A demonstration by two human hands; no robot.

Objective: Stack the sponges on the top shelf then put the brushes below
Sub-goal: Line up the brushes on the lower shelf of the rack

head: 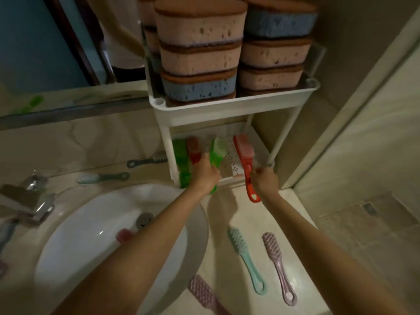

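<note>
A pale bathroom counter (295, 223) carries a white rack (227, 108) at its back right corner, with the sponges (200, 26) stacked on the top shelf. The brush step is in hand. The left hand (205, 176) grips a green brush (217, 151) and the right hand (266, 178) holds a red brush (244, 151) by its handle, both heads over the lower shelf (256, 144). The next move, I judge, is to set both down and let go, then fetch the teal brush (246, 260) near the front edge.
</note>
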